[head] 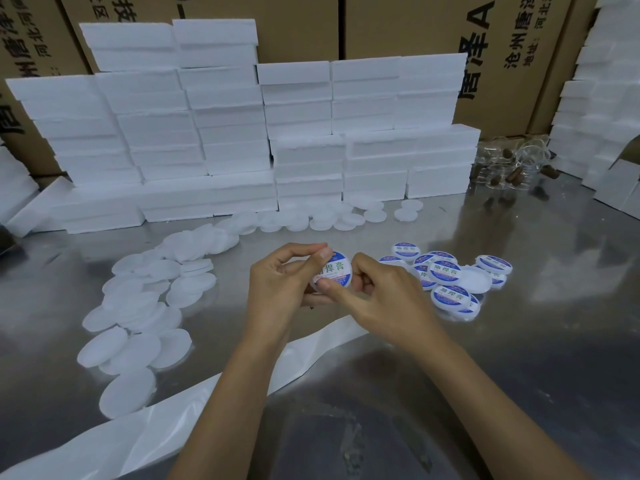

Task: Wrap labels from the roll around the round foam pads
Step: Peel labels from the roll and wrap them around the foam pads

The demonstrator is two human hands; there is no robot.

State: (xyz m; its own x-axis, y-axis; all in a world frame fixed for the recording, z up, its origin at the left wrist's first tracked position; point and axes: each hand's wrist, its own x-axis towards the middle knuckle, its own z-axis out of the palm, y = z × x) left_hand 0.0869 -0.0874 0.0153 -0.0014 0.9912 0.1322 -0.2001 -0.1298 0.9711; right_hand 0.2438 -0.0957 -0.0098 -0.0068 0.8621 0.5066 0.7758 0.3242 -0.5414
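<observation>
**Both hands pinch one labelled pad above the steel table**

Stacked white foam blocks [242, 133] fill the back of the steel table [519, 358], with cardboard cartons [398, 26] behind them. A long white backing strip [138, 431] runs from the lower left toward the hands, passing under the forearms. Plain round foam pads [145, 306] lie scattered in an overlapping spread on the left. Near the right hand sits a small heap of labelled pads [446, 275]. At centre, the left hand [280, 285] and right hand [384, 296] hold one labelled pad [334, 271] between them, above the table; each thumb presses its printed face, fingers curled behind.
</observation>
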